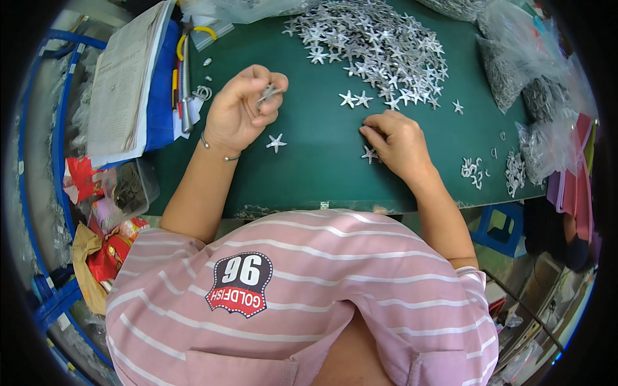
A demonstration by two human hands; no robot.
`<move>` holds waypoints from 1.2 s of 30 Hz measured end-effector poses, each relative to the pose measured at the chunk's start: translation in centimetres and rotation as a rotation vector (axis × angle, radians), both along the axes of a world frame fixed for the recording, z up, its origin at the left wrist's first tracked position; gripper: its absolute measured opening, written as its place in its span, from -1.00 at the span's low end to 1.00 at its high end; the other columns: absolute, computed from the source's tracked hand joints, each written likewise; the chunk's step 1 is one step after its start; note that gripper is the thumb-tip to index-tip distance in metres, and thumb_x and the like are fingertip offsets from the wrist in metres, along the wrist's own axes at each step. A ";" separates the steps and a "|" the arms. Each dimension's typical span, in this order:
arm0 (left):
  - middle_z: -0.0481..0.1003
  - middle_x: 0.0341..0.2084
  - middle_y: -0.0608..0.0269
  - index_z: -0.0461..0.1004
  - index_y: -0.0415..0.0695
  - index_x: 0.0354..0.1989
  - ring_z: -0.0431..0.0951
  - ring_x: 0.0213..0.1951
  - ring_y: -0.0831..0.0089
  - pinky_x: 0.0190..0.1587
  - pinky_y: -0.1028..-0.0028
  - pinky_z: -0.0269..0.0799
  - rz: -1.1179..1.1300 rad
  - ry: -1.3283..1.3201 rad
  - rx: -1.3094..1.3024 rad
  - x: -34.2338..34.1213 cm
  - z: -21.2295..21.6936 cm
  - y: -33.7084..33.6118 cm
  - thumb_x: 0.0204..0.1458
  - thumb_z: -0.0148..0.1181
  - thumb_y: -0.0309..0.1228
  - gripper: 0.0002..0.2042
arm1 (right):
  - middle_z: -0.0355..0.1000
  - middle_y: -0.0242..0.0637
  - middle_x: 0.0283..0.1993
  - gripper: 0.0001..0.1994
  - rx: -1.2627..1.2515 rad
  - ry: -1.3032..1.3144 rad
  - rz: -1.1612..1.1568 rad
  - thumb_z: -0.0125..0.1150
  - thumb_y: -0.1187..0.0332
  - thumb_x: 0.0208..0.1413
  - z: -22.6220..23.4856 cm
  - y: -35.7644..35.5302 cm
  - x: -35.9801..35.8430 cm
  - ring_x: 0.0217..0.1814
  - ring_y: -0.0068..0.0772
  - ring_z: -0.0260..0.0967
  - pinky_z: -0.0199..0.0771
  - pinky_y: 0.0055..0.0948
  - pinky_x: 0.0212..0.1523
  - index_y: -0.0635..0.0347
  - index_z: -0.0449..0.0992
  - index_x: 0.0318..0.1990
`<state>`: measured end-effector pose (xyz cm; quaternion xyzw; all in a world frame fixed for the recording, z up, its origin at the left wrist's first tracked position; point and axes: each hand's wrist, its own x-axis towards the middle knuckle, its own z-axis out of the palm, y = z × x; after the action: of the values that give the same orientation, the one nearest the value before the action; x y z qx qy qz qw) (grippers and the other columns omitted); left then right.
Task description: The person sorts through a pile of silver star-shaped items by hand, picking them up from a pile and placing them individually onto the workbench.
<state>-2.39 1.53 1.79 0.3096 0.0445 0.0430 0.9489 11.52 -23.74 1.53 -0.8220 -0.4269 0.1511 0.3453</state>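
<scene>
Silver stars (380, 45) lie heaped toward the far edge of the green table (315, 161), with a few loose ones nearer the middle. The left hand (241, 109) has its grip clenched on a small bunch of metal pieces (267, 94); the right hand (399, 141) pins one star (369, 154) flat under its fingertips. Sliding each star clear of the heap should make picking cleaner. Clear bags (515, 71) at the right edge hold more silver pieces; a plastic box (129, 190) off the left edge holds dark bits.

Open green surface (322, 174) along the near edge between both hands; one loose star (276, 142) sits there. The far edge is blocked by the star heap (380, 45), plastic bags (515, 71) crowd the right edge, papers (122, 83) and pliers (185, 77) the left.
</scene>
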 end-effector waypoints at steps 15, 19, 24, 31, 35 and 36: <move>0.42 -0.56 0.28 0.53 -0.26 -0.49 0.41 -0.51 0.52 -0.41 0.50 0.34 -0.002 0.364 1.794 -5.1 -0.8 -2.1 -0.13 0.35 -0.50 -0.88 | 0.44 -0.20 -0.38 -0.82 0.004 0.053 0.169 0.23 0.52 -0.02 0.7 -3.7 1.9 -0.36 -0.16 0.42 0.44 -0.31 -0.31 0.15 0.58 -0.21; 0.42 -0.51 0.22 0.47 -0.26 -0.44 0.37 -0.54 0.52 -0.55 0.56 0.27 0.001 0.274 1.368 -4.7 -1.3 -1.9 -0.04 0.24 -0.55 -0.92 | 0.42 -0.24 -0.40 -0.89 0.155 0.196 0.114 0.22 0.53 0.03 -0.8 -3.5 1.7 -0.42 -0.28 0.40 0.40 -0.42 -0.42 0.21 0.56 -0.27; 0.37 -0.47 0.17 0.35 -0.22 -0.35 0.28 -0.59 0.58 -0.71 0.69 0.07 -0.047 0.119 -0.003 -2.6 -0.5 -3.3 0.03 0.13 -0.58 -0.92 | 0.43 -0.32 -0.37 -0.92 0.752 1.490 -0.081 0.10 0.48 0.08 -2.1 -4.1 3.0 -0.45 -0.52 0.38 0.24 -0.59 -0.66 0.23 0.47 -0.27; 0.34 -0.64 0.34 0.51 -0.21 -0.28 0.40 -0.52 0.50 -0.55 0.58 0.29 0.103 0.171 1.487 4.7 -0.7 -6.6 -0.03 0.29 -0.46 -0.84 | 0.50 -0.24 -0.50 -0.78 0.244 0.315 -0.155 0.17 0.39 0.07 -0.8 0.8 2.6 -0.31 -0.30 0.51 0.49 -0.39 -0.36 0.29 0.57 -0.15; 0.42 -0.51 0.18 0.55 -0.16 -0.31 0.49 -0.46 0.28 -0.38 0.38 0.43 0.202 -0.053 1.884 6.3 -2.3 -6.8 -0.12 0.32 -0.50 -0.83 | 0.50 -0.12 -0.23 -0.81 -0.100 -0.220 -0.129 0.24 0.32 0.01 -1.0 2.0 1.6 -0.23 -0.02 0.48 0.51 -0.17 -0.21 0.11 0.58 -0.21; 0.43 -0.49 0.17 0.54 -0.16 -0.33 0.49 -0.45 0.25 -0.37 0.37 0.44 0.223 -0.082 1.937 6.3 -2.5 -6.8 -0.12 0.32 -0.49 -0.85 | 0.50 -0.14 -0.25 -0.83 -0.067 -0.220 -0.119 0.23 0.33 0.02 -0.8 1.9 1.7 -0.24 -0.03 0.48 0.51 -0.17 -0.22 0.11 0.58 -0.22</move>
<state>3.92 -5.25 -0.67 0.9477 -0.0140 0.1610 0.2751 13.26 -21.79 0.71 -0.8687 -0.4072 0.0533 0.2769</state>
